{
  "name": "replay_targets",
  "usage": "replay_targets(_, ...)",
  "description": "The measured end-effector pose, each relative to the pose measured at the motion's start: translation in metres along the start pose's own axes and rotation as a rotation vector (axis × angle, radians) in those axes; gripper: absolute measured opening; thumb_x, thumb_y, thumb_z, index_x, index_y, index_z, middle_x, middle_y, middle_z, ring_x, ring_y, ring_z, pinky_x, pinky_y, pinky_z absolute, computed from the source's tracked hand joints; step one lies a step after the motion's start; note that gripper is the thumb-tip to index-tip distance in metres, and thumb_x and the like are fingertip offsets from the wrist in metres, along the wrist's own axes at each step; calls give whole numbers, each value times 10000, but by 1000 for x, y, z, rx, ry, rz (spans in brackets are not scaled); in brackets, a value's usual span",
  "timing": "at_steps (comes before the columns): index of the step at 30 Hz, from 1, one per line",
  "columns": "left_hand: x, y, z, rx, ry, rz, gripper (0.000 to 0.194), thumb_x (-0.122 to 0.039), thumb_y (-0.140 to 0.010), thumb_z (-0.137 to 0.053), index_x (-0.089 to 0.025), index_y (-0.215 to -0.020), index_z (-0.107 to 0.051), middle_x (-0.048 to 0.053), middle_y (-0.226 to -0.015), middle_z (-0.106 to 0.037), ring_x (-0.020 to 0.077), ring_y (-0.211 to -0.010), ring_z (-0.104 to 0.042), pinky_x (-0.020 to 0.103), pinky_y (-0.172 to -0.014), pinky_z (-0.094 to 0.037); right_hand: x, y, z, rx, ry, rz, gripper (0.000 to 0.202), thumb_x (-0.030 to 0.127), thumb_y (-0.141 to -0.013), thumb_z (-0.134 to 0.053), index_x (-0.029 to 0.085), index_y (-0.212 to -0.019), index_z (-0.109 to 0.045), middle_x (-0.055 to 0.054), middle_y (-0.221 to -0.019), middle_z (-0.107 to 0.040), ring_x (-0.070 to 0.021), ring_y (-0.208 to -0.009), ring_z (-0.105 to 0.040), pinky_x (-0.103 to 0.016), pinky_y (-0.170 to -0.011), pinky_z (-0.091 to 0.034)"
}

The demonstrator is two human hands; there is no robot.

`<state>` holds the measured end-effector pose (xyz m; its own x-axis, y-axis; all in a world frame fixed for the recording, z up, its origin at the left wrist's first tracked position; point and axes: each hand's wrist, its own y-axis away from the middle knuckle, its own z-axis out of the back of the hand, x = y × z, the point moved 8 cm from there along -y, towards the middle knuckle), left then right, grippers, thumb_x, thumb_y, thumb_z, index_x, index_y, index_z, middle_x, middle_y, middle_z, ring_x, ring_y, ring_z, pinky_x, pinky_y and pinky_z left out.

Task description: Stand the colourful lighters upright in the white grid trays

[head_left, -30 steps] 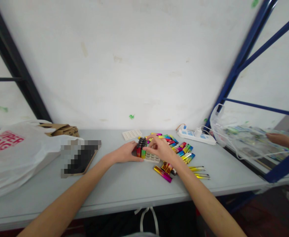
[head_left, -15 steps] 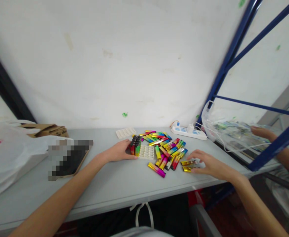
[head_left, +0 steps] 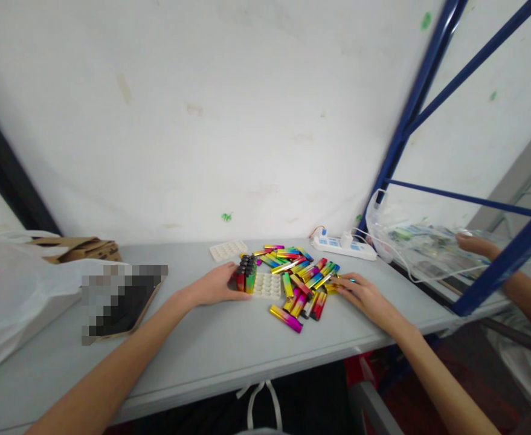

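My left hand [head_left: 217,284] is closed around the left end of a white tray [head_left: 267,285] with rows of holes. Shiny lighters [head_left: 247,275] with black tops stand upright in that end, against my thumb and fingers. The right part of the tray shows bare holes. Beside it lies a loose pile of metallic, rainbow-coloured lighters [head_left: 301,281]. At the pile's right edge, my right hand [head_left: 360,296] has its fingertips on gold lighters [head_left: 332,289], partly hidden by the fingers. One yellow and purple lighter [head_left: 286,318] lies nearest the table's front edge.
A second white holed tray [head_left: 228,250] lies near the wall. Behind the pile sits a white power strip [head_left: 344,246] with cables. At left are a tablet-like device [head_left: 129,305] and a white plastic bag [head_left: 25,296]. Another person's hand [head_left: 476,244] appears beyond the blue frame [head_left: 410,127].
My right hand has moved left with the gold lighters, from beside the pile to its right edge. My left hand stays on the tray. The view has shifted slightly.
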<state>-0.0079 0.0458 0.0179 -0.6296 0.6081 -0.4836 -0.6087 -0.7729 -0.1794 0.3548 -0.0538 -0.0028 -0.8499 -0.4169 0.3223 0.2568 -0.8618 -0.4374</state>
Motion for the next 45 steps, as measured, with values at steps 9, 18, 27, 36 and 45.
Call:
replay_targets(9,0,1,-2,15,-55,18,700,-736,-652,-712,-187,-1078,-634,107,-1096,-687,318,-983,-627,405,-888,-513,5,1,5,4,-43,16,169,343,-945,-562,254,-1023,-682,-118,-1233,-657,-273,-1181,-619,-479,-1064,-478)
replay_targets(18,-1,1,-1,16,-65,37,671,-720,-641,-727,-184,-1032,-634,110,-1107,-683,315,-982,-624,411,-910,-503,14,-14,31,-29,-320,-113,244,459,-929,-590,227,-1006,-598,-62,-865,-678,-230,-788,-654,-388,-775,-544)
replay_targets(27,-1,1,-3,25,-74,0,663,-713,-676,-717,-163,-1039,-642,114,-1084,-677,309,-977,-624,405,-912,-502,50,-87,-4,-256,-1054,-269,415,596,-813,-700,202,-934,-645,-25,-845,-630,-163,-731,-597,-291,-670,-521)
replay_targets(36,-3,1,-3,5,-34,-31,689,-697,-673,-730,-171,-1111,-646,114,-1119,-682,323,-1009,-629,412,-923,-502,139,-158,-49,10,-1366,-123,406,626,-868,-616,233,-930,-538,96,-581,-348,-61,-430,-271,-169,-411,-218)
replay_targets(45,-4,1,-2,-7,3,-54,691,-685,-662,-750,-176,-1122,-660,106,-1122,-700,327,-1013,-643,403,-920,-499,129,-150,-95,-7,-1278,-444,416,410,-878,-410,230,-530,-270,84,-486,-168,-68,-406,-94,-227,-397,-64)
